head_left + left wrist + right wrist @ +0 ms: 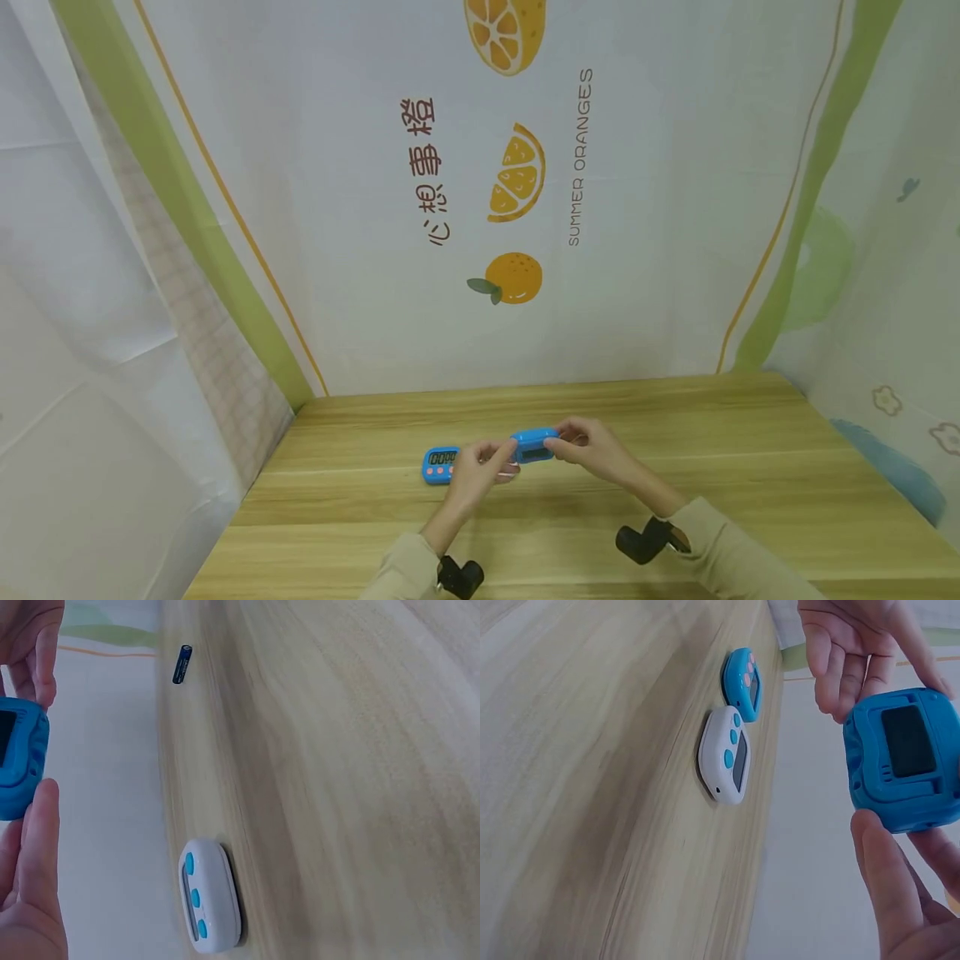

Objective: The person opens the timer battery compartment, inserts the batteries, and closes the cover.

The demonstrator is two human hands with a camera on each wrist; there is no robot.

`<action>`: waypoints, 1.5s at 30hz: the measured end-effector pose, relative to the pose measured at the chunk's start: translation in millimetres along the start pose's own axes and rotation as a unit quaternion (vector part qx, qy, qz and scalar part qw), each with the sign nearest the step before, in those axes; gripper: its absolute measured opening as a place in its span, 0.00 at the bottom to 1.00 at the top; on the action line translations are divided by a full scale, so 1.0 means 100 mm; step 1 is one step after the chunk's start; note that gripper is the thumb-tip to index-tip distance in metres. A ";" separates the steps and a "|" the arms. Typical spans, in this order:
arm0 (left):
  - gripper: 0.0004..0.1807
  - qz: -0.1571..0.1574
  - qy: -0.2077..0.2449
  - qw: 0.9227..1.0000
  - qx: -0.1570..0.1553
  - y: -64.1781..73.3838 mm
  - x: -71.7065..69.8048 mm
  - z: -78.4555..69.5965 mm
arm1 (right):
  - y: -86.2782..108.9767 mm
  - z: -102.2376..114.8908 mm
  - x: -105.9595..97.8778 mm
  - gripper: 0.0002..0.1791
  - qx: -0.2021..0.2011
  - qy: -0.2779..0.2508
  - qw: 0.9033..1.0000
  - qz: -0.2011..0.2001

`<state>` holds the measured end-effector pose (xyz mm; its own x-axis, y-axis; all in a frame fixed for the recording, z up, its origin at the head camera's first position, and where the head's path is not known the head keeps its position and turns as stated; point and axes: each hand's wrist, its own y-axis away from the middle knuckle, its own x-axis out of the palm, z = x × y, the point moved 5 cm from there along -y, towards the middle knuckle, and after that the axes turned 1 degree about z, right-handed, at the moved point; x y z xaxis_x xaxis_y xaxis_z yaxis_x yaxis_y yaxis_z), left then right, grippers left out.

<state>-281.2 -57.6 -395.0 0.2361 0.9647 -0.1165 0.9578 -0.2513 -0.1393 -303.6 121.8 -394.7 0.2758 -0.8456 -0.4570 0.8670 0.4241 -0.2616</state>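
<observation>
Both hands hold a blue digital timer (534, 445) up over the table, its face with a dark rectangle turned toward me. My left hand (474, 477) pinches its left edge. On its right edge, thumb and fingers of my right hand (596, 452) grip it. The right wrist view shows the held timer (906, 754) close up, with a recessed panel line around the dark rectangle. A second blue timer (437, 465) with pink buttons lies left of my left hand, partly hidden by it. A white timer (724, 755) with blue buttons lies beside that one.
A small dark battery (182, 664) lies on the wooden table (337, 517), seen in the left wrist view. Behind the table hangs a white curtain (360, 317) printed with oranges. More cloth hangs on both sides.
</observation>
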 end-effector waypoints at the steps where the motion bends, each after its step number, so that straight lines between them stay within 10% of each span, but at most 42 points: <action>1: 0.20 0.002 0.000 1.000 -0.001 0.01 0.01 -0.01 | -0.01 0.00 0.00 0.15 0.000 -0.002 1.000 -0.001; 22: 0.15 0.005 -0.001 0.999 0.035 0.01 0.08 -0.02 | -0.02 -0.05 0.01 0.18 0.033 -0.041 0.999 0.000; 38: 0.13 -0.036 -0.081 0.994 0.062 0.01 0.05 -0.13 | -0.05 0.07 0.02 0.17 -0.059 0.032 0.998 -0.007; 45: 0.15 -0.037 -0.075 0.995 0.052 -0.11 0.04 0.09 | -0.03 0.15 0.09 0.17 -0.068 0.045 0.997 -0.003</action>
<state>-292.7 -51.3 -403.0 0.1313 0.9600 -0.2473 0.9479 -0.1946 -0.2523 -297.3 108.3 -385.6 0.2280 -0.8183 -0.5277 0.8022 0.4650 -0.3744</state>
